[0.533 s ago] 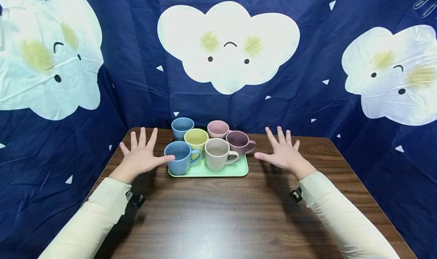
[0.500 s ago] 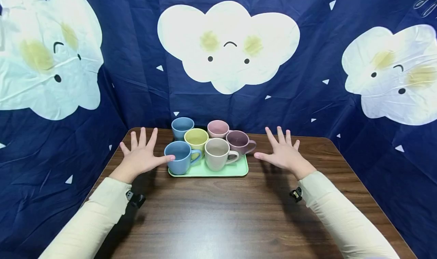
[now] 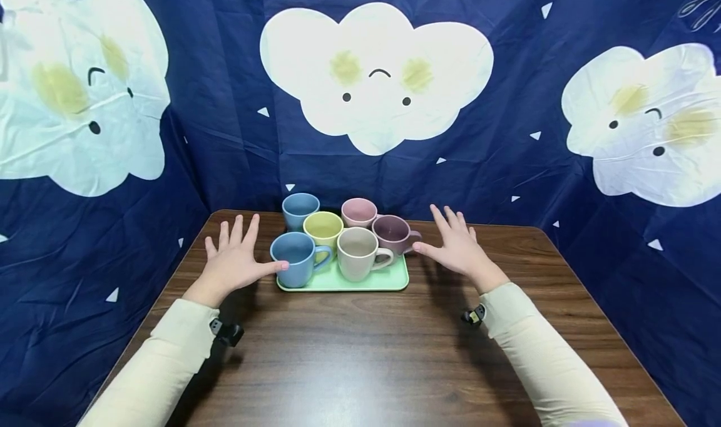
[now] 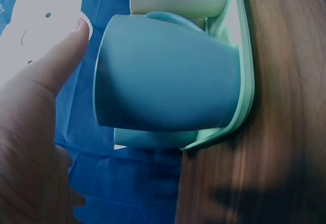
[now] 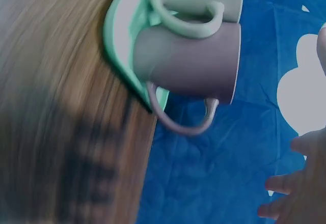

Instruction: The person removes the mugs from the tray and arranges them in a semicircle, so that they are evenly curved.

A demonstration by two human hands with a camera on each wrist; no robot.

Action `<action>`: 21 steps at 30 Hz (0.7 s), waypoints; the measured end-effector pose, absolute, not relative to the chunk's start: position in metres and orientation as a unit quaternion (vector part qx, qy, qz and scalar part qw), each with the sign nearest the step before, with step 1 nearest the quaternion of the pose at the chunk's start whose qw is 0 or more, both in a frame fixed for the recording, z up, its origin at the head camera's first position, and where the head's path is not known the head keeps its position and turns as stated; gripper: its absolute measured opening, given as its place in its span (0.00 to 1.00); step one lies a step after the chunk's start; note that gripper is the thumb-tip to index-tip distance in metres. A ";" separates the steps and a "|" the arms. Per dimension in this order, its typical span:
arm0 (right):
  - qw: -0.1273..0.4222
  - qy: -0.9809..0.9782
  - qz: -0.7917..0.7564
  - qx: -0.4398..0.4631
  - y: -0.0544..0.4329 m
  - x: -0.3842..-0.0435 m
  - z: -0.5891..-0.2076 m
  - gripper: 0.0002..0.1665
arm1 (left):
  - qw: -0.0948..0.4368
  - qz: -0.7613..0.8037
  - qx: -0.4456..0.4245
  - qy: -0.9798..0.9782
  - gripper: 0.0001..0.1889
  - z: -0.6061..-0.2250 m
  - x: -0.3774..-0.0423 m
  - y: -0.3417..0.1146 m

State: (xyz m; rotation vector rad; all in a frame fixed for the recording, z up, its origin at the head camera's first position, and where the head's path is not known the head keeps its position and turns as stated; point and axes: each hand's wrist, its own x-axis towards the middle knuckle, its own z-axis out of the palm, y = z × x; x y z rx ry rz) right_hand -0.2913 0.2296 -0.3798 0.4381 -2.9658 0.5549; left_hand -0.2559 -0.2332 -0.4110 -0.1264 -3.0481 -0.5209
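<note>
A pale green tray [image 3: 360, 285] carries several mugs. At its front left is a blue mug [image 3: 291, 265], with a beige mug [image 3: 356, 258] to the right of it. Behind them stand a yellow mug [image 3: 322, 228], a second blue mug [image 3: 299, 214], a pink mug [image 3: 358, 213] and a purple mug [image 3: 391, 234]. My left hand [image 3: 232, 264], fingers spread, hovers left of the front blue mug; its thumb overlaps that mug in the head view but lies apart from it in the left wrist view. My right hand [image 3: 460, 252] is spread near the purple mug's handle, holding nothing.
The tray sits toward the back of a brown wooden table [image 3: 360, 358]. Dark blue cloth [image 3: 225, 133] printed with white clouds hangs behind the table and at both sides. A small black device [image 3: 228, 333] is strapped at each wrist.
My right hand has moved left, closer to the purple mug, and turned a little. The left hand has barely shifted. The mugs and tray stay in place.
</note>
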 end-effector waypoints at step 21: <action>0.144 -0.801 0.576 0.073 0.203 -0.326 -0.468 0.33 | 0.004 -0.260 -0.029 -0.965 0.74 -0.467 -0.256 -0.225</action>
